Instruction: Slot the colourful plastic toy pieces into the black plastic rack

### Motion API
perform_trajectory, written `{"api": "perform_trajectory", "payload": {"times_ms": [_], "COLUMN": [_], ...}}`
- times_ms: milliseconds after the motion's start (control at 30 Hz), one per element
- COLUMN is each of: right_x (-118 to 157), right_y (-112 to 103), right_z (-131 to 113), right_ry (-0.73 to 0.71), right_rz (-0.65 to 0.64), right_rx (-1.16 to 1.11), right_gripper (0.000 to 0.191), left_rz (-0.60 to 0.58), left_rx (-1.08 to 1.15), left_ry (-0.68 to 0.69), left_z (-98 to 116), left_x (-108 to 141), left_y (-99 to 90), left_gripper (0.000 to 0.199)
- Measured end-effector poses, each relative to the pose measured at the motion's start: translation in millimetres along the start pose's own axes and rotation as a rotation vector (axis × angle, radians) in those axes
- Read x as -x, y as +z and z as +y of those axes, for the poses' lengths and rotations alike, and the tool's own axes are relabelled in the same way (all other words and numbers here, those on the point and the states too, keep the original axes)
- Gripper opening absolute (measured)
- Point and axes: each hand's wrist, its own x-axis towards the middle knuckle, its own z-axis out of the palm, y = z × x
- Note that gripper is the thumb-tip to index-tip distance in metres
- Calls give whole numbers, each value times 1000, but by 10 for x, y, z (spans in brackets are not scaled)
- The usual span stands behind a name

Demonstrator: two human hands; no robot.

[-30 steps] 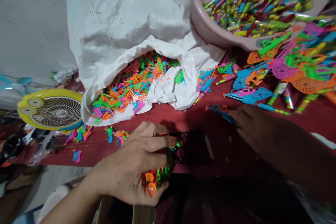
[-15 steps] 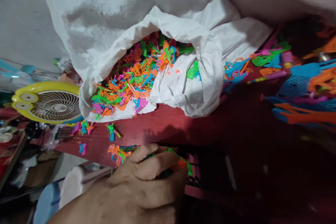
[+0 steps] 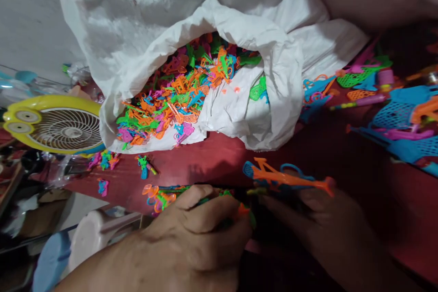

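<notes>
My left hand (image 3: 212,232) is closed at the front edge of the red table. Its fingers curl around small green and orange plastic toys (image 3: 243,210), which show between them. More small toys (image 3: 159,198) lie just left of its knuckles, along a dark ridged edge. My right hand (image 3: 321,223), slightly blurred, is closed on a bunch of plastic toys: a long orange piece (image 3: 287,178) with blue mesh parts. Behind both hands a white sack (image 3: 273,123) lies on its side, its mouth open on many small toys (image 3: 185,96) in orange, green, blue and pink.
A yellow fan (image 3: 65,123) with cartoon eyes stands left of the sack. Loose toys (image 3: 145,166) lie on the red table (image 3: 178,162). Larger blue and orange toys (image 3: 397,114) are heaped at the right. Below left are a pale stool (image 3: 92,237) and a blue one (image 3: 51,255).
My right hand has come into view from the right, carrying orange and blue toys beside the left hand. The left hand keeps its hold; the view has shifted slightly.
</notes>
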Motion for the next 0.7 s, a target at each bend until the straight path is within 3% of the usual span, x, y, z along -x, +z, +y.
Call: {"api": "perform_trajectory", "payload": {"times_ms": [100, 200, 433, 600, 700], "right_x": [-30, -41, -116, -301, -382], "right_y": [118, 184, 24, -142, -161], "right_z": [-71, -90, -143, -202, -213], "right_ry": [12, 41, 68, 107, 36], "right_rz": [75, 33, -160, -361, -409], "right_rx": [-97, -168, -427, -293, -300], "right_gripper": [21, 22, 28, 36, 36], "left_rz": [18, 59, 150, 227, 250], "left_rx": [81, 140, 131, 123, 120], "left_ry": [0, -2, 30, 52, 63], "left_z": [15, -4, 28, 33, 40], "left_x": [-4, 9, 12, 28, 27], "left_y": [-9, 19, 16, 55, 62], "left_gripper": [29, 30, 22, 22, 21]}}
